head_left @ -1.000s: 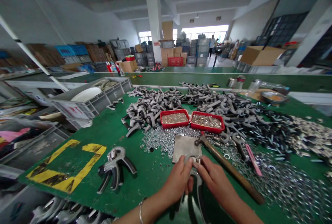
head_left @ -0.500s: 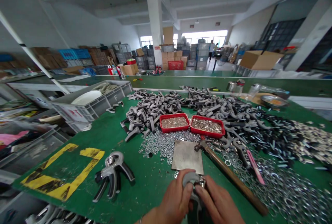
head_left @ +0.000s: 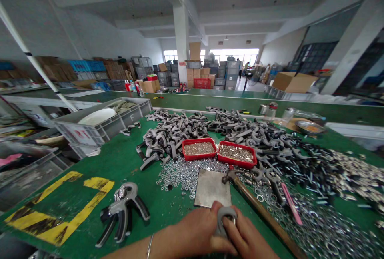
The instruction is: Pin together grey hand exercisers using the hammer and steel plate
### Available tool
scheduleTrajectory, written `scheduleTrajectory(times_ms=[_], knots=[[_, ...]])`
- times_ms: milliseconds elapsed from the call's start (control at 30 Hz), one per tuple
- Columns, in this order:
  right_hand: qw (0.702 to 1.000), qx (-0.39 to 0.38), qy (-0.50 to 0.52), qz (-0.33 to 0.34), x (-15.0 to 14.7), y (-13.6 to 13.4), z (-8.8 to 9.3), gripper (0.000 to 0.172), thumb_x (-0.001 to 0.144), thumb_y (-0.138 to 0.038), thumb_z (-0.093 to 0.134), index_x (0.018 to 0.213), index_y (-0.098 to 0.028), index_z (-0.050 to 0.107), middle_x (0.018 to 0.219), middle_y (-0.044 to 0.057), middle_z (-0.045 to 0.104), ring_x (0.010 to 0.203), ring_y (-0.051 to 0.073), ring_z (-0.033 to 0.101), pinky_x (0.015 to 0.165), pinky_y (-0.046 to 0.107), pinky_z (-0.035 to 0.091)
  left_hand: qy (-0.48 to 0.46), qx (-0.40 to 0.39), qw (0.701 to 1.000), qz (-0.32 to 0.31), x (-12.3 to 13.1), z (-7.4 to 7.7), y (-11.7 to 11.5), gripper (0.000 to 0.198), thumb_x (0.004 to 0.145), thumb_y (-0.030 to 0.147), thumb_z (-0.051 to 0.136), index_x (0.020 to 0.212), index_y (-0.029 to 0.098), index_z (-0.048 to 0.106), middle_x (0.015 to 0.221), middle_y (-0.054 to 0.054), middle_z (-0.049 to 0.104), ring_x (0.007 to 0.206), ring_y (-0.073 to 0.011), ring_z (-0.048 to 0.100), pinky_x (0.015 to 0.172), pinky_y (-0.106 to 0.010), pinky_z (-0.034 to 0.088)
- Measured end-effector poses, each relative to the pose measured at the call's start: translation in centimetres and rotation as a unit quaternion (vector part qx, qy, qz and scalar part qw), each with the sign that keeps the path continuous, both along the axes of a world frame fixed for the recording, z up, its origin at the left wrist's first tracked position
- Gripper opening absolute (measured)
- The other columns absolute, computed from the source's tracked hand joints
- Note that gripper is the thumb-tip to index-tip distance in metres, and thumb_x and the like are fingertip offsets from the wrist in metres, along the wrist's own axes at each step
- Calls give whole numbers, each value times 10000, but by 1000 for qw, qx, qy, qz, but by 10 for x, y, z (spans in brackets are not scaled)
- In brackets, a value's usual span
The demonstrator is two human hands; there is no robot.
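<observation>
Both of my hands meet at the bottom edge of the view over a green bench. My left hand (head_left: 196, 233) wraps around a grey hand-grip part (head_left: 225, 216), and my right hand (head_left: 244, 239) closes on the same part from the right, its fingers pinched at the top. Just beyond them lies a square steel plate (head_left: 212, 188). A wooden-handled hammer (head_left: 258, 208) rests right of the plate. Two red trays (head_left: 219, 151) of small metal parts sit behind it.
An assembled hand gripper (head_left: 121, 211) lies at left near yellow floor-tape marks (head_left: 57, 211). Piles of grey handles (head_left: 177, 129), black parts and loose washers (head_left: 318, 219) cover the bench. A grey crate (head_left: 99, 125) stands at back left. A person stands far off by stacked boxes.
The view has tilted upward, so my hands sit lower in the picture. They have drawn the grey part slightly closer to me and stay closed on it.
</observation>
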State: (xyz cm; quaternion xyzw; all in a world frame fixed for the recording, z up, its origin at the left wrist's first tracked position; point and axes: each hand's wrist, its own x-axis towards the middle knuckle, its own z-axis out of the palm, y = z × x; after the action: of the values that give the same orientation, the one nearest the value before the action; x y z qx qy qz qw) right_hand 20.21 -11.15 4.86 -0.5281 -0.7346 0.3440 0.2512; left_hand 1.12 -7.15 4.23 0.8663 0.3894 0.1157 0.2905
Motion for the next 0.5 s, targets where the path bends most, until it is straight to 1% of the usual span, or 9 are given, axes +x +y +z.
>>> scheduleTrajectory(times_ms=[67,100,133,200,267,333,367,433,500], knots=[[996,22,-92,4,6,38,3,339,988,-407,419,1122,-188,641,964,80,749,879,212,700,779,280,524,41,-3,999,-1,2,2,35,849,697,734,673,1288,149,501,994,-140,728,874,-324,718,660,-321,516],[987,42,-152,11,11,60,6,311,976,-388,461,1124,-185,644,978,75,747,887,207,696,789,275,515,72,2,997,5,4,1,53,851,712,736,660,1302,144,499,1029,-151,725,906,-328,716,677,-326,522],[981,63,-186,0,18,83,9,292,958,-358,507,1142,-177,642,1035,88,737,948,215,681,833,285,499,114,19,993,14,6,-1,70,824,734,735,641,1296,145,512,1044,-156,725,918,-327,717,685,-331,527],[969,94,-228,-36,34,128,17,263,965,-295,494,1121,-162,658,1123,125,704,1075,241,631,915,322,460,200,77,977,21,13,-6,97,730,775,729,606,1216,148,580,1020,-168,735,905,-333,723,702,-351,537],[956,109,-262,-74,51,166,21,249,982,-261,468,1026,-153,688,1119,148,688,1112,256,602,951,363,438,253,137,958,9,22,-7,115,648,776,711,624,1066,133,652,932,-191,743,855,-359,727,715,-392,543],[942,114,-299,-98,64,196,19,215,981,-274,510,977,-156,689,1109,126,680,1101,248,602,963,406,446,257,172,951,-2,33,-1,130,575,784,653,663,977,111,672,851,-210,737,807,-383,723,709,-428,543],[937,114,-315,-104,69,208,16,191,973,-294,547,993,-158,681,1124,106,673,1095,240,605,963,425,458,247,183,951,-1,39,5,138,532,812,605,663,985,102,669,842,-214,734,801,-386,722,704,-437,543],[927,111,-342,-106,73,227,6,206,954,-337,602,1059,-169,660,1166,74,657,1079,229,615,945,453,491,224,210,951,6,53,19,159,400,916,468,587,1047,95,652,869,-216,732,822,-372,722,703,-438,545],[922,107,-359,-100,72,243,-5,244,947,-354,618,1113,-177,644,1191,71,646,1063,226,625,917,451,519,198,232,952,9,69,31,185,257,972,295,508,1064,103,652,905,-206,732,858,-338,723,725,-417,546]])
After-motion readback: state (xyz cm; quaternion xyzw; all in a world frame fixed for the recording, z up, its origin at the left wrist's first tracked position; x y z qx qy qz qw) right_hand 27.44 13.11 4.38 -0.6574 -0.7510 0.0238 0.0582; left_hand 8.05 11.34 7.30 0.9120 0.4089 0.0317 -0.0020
